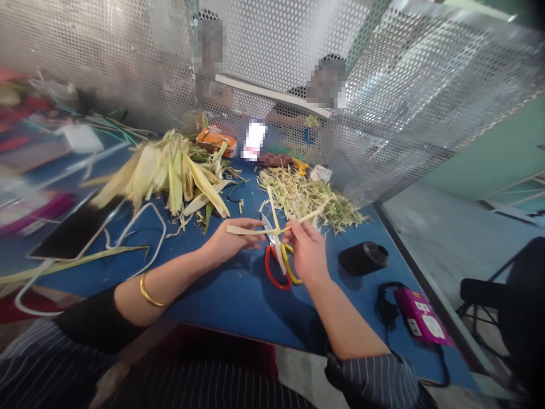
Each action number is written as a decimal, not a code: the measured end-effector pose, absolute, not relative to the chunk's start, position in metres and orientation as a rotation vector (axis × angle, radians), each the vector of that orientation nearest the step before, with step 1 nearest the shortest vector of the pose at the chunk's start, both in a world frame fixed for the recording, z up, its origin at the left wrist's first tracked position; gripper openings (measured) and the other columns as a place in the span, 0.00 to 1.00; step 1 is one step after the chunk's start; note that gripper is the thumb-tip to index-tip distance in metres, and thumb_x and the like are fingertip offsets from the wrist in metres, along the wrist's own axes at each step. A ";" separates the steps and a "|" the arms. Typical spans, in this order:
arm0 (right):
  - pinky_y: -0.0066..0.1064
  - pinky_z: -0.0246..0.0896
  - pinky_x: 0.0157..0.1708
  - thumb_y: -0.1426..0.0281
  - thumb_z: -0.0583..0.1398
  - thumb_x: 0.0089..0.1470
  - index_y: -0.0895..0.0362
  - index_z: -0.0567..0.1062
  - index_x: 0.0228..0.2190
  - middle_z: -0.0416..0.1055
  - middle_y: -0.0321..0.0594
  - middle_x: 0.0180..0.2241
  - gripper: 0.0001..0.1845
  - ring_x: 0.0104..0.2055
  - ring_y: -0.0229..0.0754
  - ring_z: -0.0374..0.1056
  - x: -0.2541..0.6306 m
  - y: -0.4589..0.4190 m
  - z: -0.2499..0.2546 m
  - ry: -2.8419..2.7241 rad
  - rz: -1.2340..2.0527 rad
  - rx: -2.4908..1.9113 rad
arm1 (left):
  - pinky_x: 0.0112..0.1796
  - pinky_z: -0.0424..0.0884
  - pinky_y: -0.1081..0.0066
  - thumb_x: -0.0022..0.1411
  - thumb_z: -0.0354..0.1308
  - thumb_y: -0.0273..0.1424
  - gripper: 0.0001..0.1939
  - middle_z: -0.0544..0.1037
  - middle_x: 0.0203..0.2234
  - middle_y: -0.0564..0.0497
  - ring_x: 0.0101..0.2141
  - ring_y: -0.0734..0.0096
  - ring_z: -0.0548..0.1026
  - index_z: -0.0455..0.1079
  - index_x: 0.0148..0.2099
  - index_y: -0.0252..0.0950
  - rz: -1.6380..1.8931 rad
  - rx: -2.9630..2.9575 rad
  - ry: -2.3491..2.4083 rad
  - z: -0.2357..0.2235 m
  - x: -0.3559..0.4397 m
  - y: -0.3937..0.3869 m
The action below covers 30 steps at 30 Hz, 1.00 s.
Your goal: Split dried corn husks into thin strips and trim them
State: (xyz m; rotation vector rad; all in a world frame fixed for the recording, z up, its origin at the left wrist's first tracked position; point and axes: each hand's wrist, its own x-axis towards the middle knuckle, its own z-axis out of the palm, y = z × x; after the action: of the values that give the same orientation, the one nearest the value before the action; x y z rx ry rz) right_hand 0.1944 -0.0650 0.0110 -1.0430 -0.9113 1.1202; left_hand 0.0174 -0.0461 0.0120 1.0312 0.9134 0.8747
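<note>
Several narrow corn husk strips (pixel 272 208) cross one another in a small star shape above the table. My right hand (pixel 310 251) pinches them near the crossing with thumb and fingertips. My left hand (pixel 227 241) is on the other side, its fingers stretched toward the crossing and apart; one strip's pale arm lies across it. Its fingertips are a little blurred, and contact with the strips is unclear. Beneath the strips, a pair of scissors (pixel 272 279) with one red and one yellow handle loop lies on the blue table (pixel 238 309), partly covered by them.
Behind my left hand lies a heap of corn husks (pixel 170 170); shredded husk (pixel 315 199) is piled behind my right. A tablet (pixel 76 230) with a white cable is at left. A black cylinder (pixel 363 258) and a magenta power strip (pixel 423 318) are at right. People sit beyond the perforated screen (pixel 272 34).
</note>
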 end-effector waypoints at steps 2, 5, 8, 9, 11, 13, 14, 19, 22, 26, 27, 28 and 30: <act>0.25 0.59 0.26 0.62 0.63 0.50 0.58 0.74 0.25 0.66 0.31 0.19 0.11 0.21 0.31 0.62 0.199 -0.065 0.016 -0.956 1.086 -1.039 | 0.28 0.69 0.73 0.52 0.64 0.31 0.17 0.80 0.31 0.45 0.25 0.73 0.76 0.74 0.44 0.31 0.962 0.983 1.013 0.017 0.011 -0.041; 0.26 0.58 0.24 0.62 0.62 0.51 0.57 0.73 0.24 0.65 0.31 0.18 0.12 0.20 0.31 0.61 0.202 -0.066 0.020 -1.036 1.143 -1.085 | 0.29 0.70 0.74 0.57 0.59 0.43 0.19 0.79 0.28 0.44 0.25 0.73 0.76 0.76 0.37 0.29 0.904 0.924 0.963 0.023 0.005 -0.039; 0.26 0.59 0.24 0.62 0.62 0.51 0.57 0.73 0.24 0.66 0.31 0.18 0.12 0.19 0.32 0.62 0.198 -0.068 0.021 -1.169 1.198 -1.162 | 0.27 0.68 0.75 0.53 0.62 0.45 0.22 0.79 0.27 0.45 0.25 0.73 0.76 0.76 0.40 0.30 0.658 1.009 0.847 0.024 0.005 -0.043; 0.26 0.59 0.24 0.62 0.62 0.50 0.57 0.73 0.24 0.66 0.31 0.18 0.12 0.20 0.32 0.62 0.196 -0.069 0.021 -1.214 1.205 -1.180 | 0.28 0.68 0.75 0.52 0.64 0.42 0.21 0.80 0.28 0.45 0.25 0.72 0.77 0.75 0.42 0.31 0.603 1.036 0.824 0.023 0.006 -0.046; 0.25 0.59 0.23 0.62 0.62 0.50 0.57 0.73 0.24 0.67 0.32 0.18 0.12 0.20 0.32 0.62 0.193 -0.071 0.020 -1.289 1.225 -1.203 | 0.29 0.69 0.74 0.49 0.67 0.38 0.22 0.80 0.29 0.46 0.26 0.72 0.77 0.74 0.46 0.33 0.558 1.050 0.800 0.019 0.010 -0.050; 0.25 0.58 0.22 0.61 0.62 0.50 0.57 0.73 0.24 0.67 0.31 0.18 0.12 0.19 0.31 0.62 0.192 -0.071 0.019 -1.336 1.250 -1.213 | 0.29 0.69 0.74 0.49 0.67 0.36 0.20 0.80 0.28 0.46 0.26 0.73 0.77 0.74 0.44 0.32 0.555 1.025 0.810 0.015 0.014 -0.053; 0.25 0.58 0.22 0.62 0.61 0.50 0.57 0.74 0.25 0.67 0.31 0.18 0.11 0.19 0.31 0.62 0.192 -0.071 0.018 -1.348 1.254 -1.219 | 0.29 0.69 0.74 0.49 0.67 0.36 0.18 0.80 0.28 0.46 0.25 0.73 0.76 0.75 0.42 0.32 0.563 1.025 0.820 0.013 0.016 -0.055; 0.24 0.60 0.24 0.63 0.61 0.50 0.57 0.75 0.26 0.69 0.32 0.19 0.09 0.21 0.32 0.63 0.193 -0.068 0.016 -1.350 1.154 -1.263 | 0.27 0.67 0.76 0.50 0.65 0.34 0.13 0.80 0.26 0.47 0.24 0.75 0.75 0.76 0.37 0.31 0.616 1.099 0.848 0.010 0.019 -0.057; 0.26 0.61 0.24 0.62 0.62 0.49 0.57 0.75 0.25 0.68 0.32 0.17 0.10 0.20 0.33 0.63 0.191 -0.069 0.012 -1.334 1.147 -1.282 | 0.24 0.65 0.77 0.50 0.65 0.32 0.10 0.79 0.24 0.47 0.23 0.75 0.74 0.76 0.33 0.30 0.623 1.116 0.834 0.010 0.021 -0.059; 0.26 0.60 0.23 0.62 0.62 0.49 0.57 0.74 0.24 0.67 0.32 0.17 0.11 0.20 0.33 0.63 0.187 -0.071 0.005 -1.291 1.052 -1.264 | 0.25 0.65 0.76 0.49 0.66 0.30 0.08 0.78 0.22 0.47 0.22 0.76 0.73 0.76 0.30 0.28 0.660 1.114 0.803 0.009 0.024 -0.060; 0.26 0.60 0.24 0.63 0.62 0.50 0.57 0.74 0.24 0.67 0.32 0.17 0.11 0.20 0.33 0.63 0.186 -0.070 0.004 -1.290 1.025 -1.261 | 0.26 0.66 0.76 0.49 0.66 0.30 0.08 0.78 0.22 0.47 0.22 0.76 0.73 0.76 0.30 0.28 0.664 1.113 0.800 0.008 0.024 -0.060; 0.26 0.61 0.24 0.63 0.61 0.50 0.57 0.74 0.24 0.67 0.31 0.18 0.10 0.20 0.33 0.63 0.187 -0.070 0.004 -1.297 1.010 -1.263 | 0.26 0.66 0.76 0.49 0.66 0.30 0.08 0.78 0.22 0.47 0.22 0.75 0.73 0.76 0.30 0.28 0.666 1.107 0.802 0.007 0.024 -0.059; 0.27 0.62 0.26 0.62 0.60 0.51 0.57 0.74 0.25 0.68 0.32 0.19 0.11 0.22 0.34 0.64 0.190 -0.068 0.006 -1.325 1.019 -1.271 | 0.26 0.67 0.76 0.50 0.66 0.31 0.09 0.79 0.22 0.46 0.23 0.75 0.74 0.77 0.30 0.28 0.674 1.074 0.817 0.004 0.024 -0.058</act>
State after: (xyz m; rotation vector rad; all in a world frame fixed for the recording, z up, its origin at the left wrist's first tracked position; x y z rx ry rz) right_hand 0.1897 -0.0682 0.0063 -1.2714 -1.3245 1.0194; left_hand 0.0235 -0.0584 0.0041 1.0742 0.8173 0.6741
